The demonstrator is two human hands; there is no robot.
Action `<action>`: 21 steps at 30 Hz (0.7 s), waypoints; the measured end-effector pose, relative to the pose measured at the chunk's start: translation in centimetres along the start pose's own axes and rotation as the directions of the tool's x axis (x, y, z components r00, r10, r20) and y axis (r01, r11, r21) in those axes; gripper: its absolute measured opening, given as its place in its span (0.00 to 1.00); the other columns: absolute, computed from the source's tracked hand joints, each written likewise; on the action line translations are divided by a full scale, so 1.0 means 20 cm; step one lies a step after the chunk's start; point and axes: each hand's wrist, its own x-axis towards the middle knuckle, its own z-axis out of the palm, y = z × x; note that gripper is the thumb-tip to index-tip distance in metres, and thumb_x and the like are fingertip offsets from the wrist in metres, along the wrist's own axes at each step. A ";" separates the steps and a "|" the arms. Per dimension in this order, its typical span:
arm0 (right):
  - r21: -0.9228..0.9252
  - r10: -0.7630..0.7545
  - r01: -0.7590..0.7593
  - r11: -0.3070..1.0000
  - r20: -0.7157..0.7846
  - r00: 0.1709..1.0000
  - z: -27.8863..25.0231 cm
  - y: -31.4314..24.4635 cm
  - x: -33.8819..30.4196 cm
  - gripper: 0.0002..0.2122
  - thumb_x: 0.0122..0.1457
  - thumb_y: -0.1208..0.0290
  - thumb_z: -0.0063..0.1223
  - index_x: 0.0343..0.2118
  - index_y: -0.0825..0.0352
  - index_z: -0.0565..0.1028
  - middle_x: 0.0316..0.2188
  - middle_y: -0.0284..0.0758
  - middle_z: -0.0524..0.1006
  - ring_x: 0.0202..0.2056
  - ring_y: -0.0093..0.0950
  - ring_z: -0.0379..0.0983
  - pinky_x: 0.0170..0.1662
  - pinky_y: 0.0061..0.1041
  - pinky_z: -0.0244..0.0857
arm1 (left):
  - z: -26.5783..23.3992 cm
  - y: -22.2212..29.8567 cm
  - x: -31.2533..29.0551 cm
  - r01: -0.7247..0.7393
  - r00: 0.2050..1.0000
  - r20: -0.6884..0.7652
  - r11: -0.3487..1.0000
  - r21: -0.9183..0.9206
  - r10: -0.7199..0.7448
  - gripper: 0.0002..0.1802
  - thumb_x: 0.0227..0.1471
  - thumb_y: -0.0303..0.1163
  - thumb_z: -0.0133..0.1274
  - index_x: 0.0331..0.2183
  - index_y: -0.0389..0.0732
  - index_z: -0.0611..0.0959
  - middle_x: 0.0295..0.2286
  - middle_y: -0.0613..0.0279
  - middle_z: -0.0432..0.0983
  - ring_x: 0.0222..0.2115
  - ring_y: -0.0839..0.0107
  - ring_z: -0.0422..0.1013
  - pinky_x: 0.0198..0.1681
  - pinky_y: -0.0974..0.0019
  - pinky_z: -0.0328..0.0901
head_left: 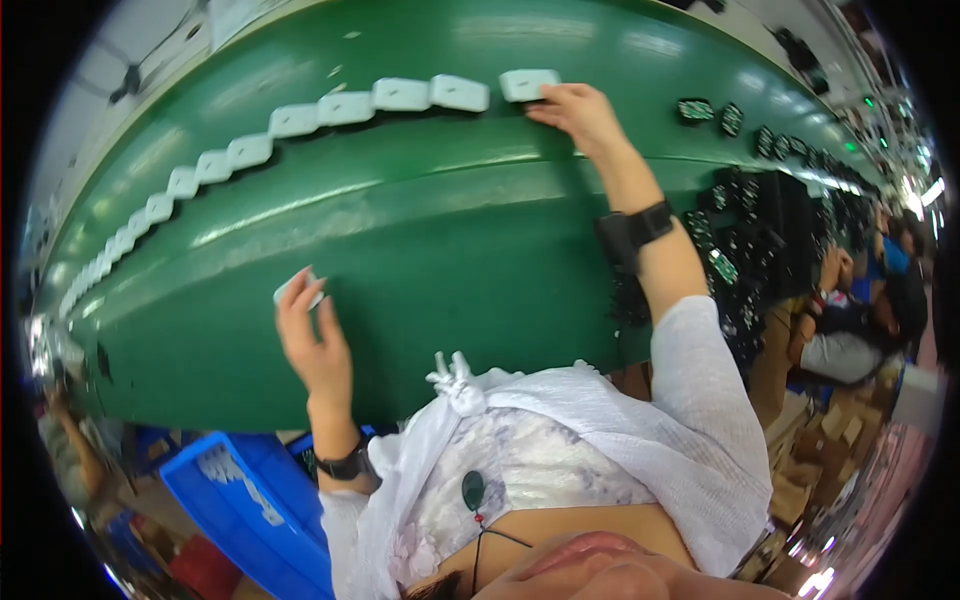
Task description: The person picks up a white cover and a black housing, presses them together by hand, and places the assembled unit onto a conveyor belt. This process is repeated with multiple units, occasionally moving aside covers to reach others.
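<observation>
At the far side of the green table, my right hand pinches the right edge of a white rounded rectangular case. That case stands at the right end of a curved row of similar white cases, each with a small dark mark on top. A gap separates it from its neighbour. Nearer me and to the left, my left hand has its fingers over another white piece. Most of this piece is hidden under the fingers, which appear closed on it.
Dark circuit boards lie along the table to the right, with more piled by a black box. A blue bin stands below the front edge at left. Other people sit at the right and far left.
</observation>
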 end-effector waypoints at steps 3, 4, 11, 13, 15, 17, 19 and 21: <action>-0.198 0.092 -0.100 0.975 -0.047 0.995 0.09 0.02 0.03 0.20 0.57 0.67 0.61 0.43 0.77 0.68 0.32 0.43 0.77 0.26 0.32 0.79 0.26 0.29 0.76 | -0.14 -0.15 -0.02 0.021 0.999 0.035 0.938 0.346 -0.035 0.21 0.56 0.27 0.53 0.52 0.35 0.74 0.54 0.49 0.67 0.55 0.52 0.63 0.59 0.55 0.56; -0.375 0.045 -0.058 0.925 -0.044 0.998 0.09 0.01 0.03 0.20 0.55 0.64 0.63 0.40 0.76 0.71 0.29 0.39 0.77 0.23 0.27 0.77 0.23 0.23 0.72 | -0.16 -0.17 -0.02 0.015 0.996 0.073 0.922 0.388 -0.047 0.23 0.55 0.27 0.53 0.53 0.36 0.73 0.55 0.48 0.66 0.55 0.51 0.62 0.59 0.54 0.56; -0.901 -0.214 0.072 0.429 -0.024 0.977 0.01 -0.06 0.03 0.25 0.51 0.43 0.59 0.41 0.61 0.79 0.40 0.41 0.80 0.44 0.39 0.76 0.47 0.36 0.68 | -0.23 -0.33 -0.11 -0.107 0.980 0.200 0.890 0.443 0.018 0.25 0.55 0.28 0.54 0.54 0.34 0.72 0.54 0.47 0.67 0.54 0.50 0.64 0.58 0.55 0.58; -0.965 -0.408 0.074 0.251 -0.036 0.912 -0.13 -0.15 0.07 0.15 0.54 0.56 0.57 0.41 0.59 0.77 0.40 0.37 0.77 0.46 0.39 0.73 0.47 0.39 0.67 | -0.24 -0.36 -0.12 -0.080 0.977 0.210 0.885 0.459 -0.021 0.25 0.54 0.27 0.54 0.54 0.36 0.73 0.55 0.49 0.67 0.55 0.51 0.63 0.57 0.54 0.59; -0.995 -0.531 -0.024 -0.095 0.030 0.847 -0.32 -0.25 0.10 0.11 0.53 0.67 0.54 0.40 0.58 0.77 0.40 0.34 0.75 0.47 0.38 0.70 0.46 0.42 0.66 | -0.24 -0.42 -0.12 -0.122 0.981 0.190 0.892 0.435 0.042 0.24 0.54 0.27 0.54 0.53 0.38 0.74 0.52 0.50 0.69 0.51 0.52 0.65 0.53 0.54 0.61; -0.938 -0.409 -0.181 -0.296 -0.047 0.911 -0.53 -0.39 0.07 0.13 0.52 0.73 0.51 0.42 0.56 0.77 0.43 0.33 0.74 0.51 0.37 0.67 0.50 0.49 0.61 | -0.22 -0.46 -0.10 -0.136 0.979 0.197 0.899 0.417 0.057 0.24 0.54 0.26 0.55 0.53 0.38 0.74 0.51 0.51 0.69 0.52 0.52 0.65 0.54 0.54 0.61; -0.906 -0.182 -0.264 -0.330 -0.214 0.960 -0.69 -0.45 0.08 0.17 0.53 0.71 0.53 0.48 0.54 0.76 0.50 0.33 0.73 0.55 0.38 0.65 0.54 0.52 0.58 | -0.21 -0.46 -0.09 -0.119 0.981 0.194 0.878 0.463 0.030 0.23 0.53 0.27 0.56 0.52 0.39 0.75 0.49 0.52 0.70 0.50 0.53 0.66 0.52 0.54 0.62; -0.897 -0.063 -0.300 -0.325 -0.296 0.953 -0.82 -0.45 0.08 0.19 0.54 0.70 0.54 0.50 0.53 0.75 0.52 0.33 0.72 0.56 0.38 0.64 0.56 0.50 0.59 | -0.20 -0.48 -0.09 -0.111 0.983 0.184 0.867 0.487 0.023 0.23 0.52 0.27 0.56 0.51 0.40 0.76 0.48 0.52 0.70 0.49 0.53 0.66 0.51 0.54 0.62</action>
